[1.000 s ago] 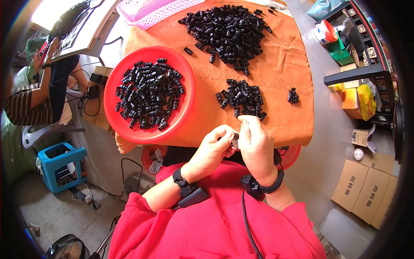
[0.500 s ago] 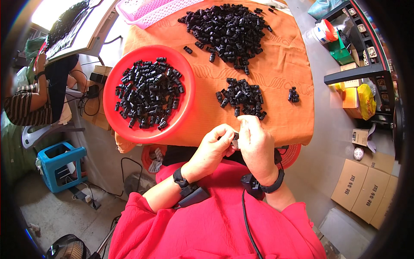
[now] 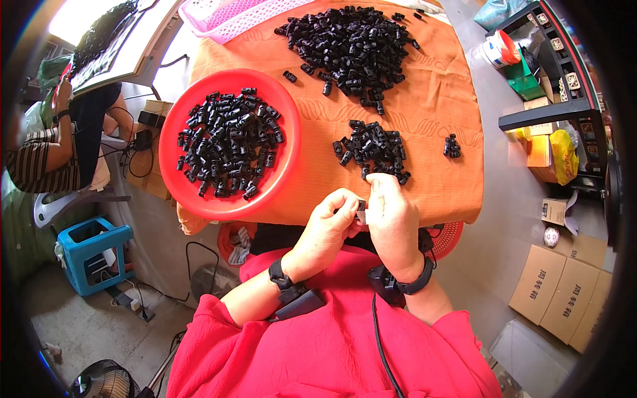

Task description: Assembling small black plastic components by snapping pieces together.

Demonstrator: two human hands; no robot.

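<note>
Close to the table's front edge, my left hand (image 3: 330,221) pinches a small black cord lock (image 3: 361,205) between thumb and fingers. My right hand (image 3: 390,215) is closed right beside it, thumb and forefinger pressed together; what they grip is hidden. A small greyish piece (image 3: 361,216) shows between the two hands, too small to make out. Just beyond my fingers lies a small heap of black cord locks (image 3: 375,147). To the left, a red plastic basin (image 3: 284,174) holds many more of them.
A large pile of cord locks (image 3: 352,50) covers the far part of the orange tablecloth (image 3: 318,192); a small cluster (image 3: 452,146) lies at right. A pink basket (image 3: 229,23) stands far left. Another person (image 3: 50,149) sits at left, near a blue stool (image 3: 96,255). Cardboard boxes (image 3: 557,292) stand at right.
Both hands have shifted very slightly to the left and away from me. The piece between them is turned a little; the heaps and basin look the same.
</note>
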